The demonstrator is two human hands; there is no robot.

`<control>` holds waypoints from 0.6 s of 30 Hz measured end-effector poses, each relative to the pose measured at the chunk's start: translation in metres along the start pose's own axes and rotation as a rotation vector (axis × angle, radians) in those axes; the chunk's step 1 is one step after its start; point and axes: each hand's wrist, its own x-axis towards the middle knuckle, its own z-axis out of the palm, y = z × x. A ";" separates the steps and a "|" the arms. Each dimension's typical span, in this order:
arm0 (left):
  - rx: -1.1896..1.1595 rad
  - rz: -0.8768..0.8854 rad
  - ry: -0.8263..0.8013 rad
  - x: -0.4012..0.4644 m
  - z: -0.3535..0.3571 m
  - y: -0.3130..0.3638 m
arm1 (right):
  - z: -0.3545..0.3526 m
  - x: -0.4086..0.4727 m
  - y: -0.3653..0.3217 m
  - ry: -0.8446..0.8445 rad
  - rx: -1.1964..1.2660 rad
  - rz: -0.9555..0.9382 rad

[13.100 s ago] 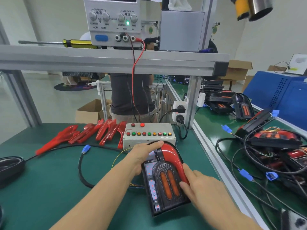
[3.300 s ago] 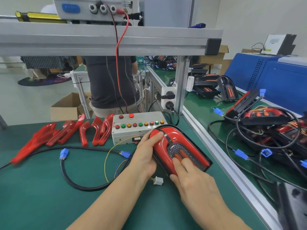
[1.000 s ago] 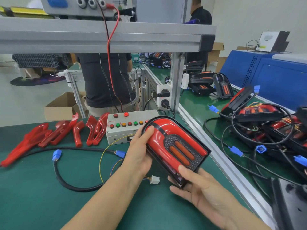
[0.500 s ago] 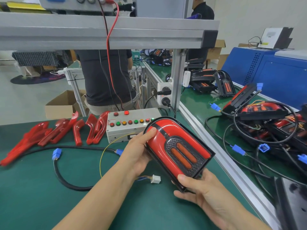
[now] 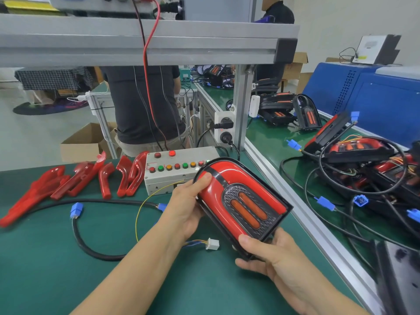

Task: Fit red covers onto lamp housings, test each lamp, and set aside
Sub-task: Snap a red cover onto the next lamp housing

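At nine o'clock on the mat [image 5: 56,258] lie your spare covers [image 5: 75,183], a loose row of red shells well apart from the work. Just right of them sits the test box [image 5: 172,176], and nearer you, at seven o'clock, the black cable [image 5: 91,244] ends in a blue plug [image 5: 76,210]. Your left hand [image 5: 184,212] grips the lamp [image 5: 241,205] at its rounded end, thumb on the red cover, fingers curled behind. The lamp is lifted clear of the mat at centre, tilted, cover seated all round as far as can be seen. Its white connector [image 5: 212,243] hangs free below, plugged into nothing. Your right hand [image 5: 272,258] at five o'clock cradles the square end, thumb pinching the black rim. So fitting looks done and testing is in hand: next, mate that connector to the tester lead, then move the lamp to the pile [image 5: 363,164] at three o'clock.
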 end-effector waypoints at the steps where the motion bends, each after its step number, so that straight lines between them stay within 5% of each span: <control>1: 0.004 -0.001 0.001 0.000 0.000 0.000 | 0.000 0.000 0.000 -0.001 -0.002 -0.001; 10: -0.014 0.054 0.124 0.004 0.008 -0.002 | 0.001 0.001 0.006 0.092 -0.081 -0.071; 18: -0.073 0.043 -0.074 -0.001 0.017 -0.003 | -0.008 0.003 -0.001 0.053 -0.102 -0.112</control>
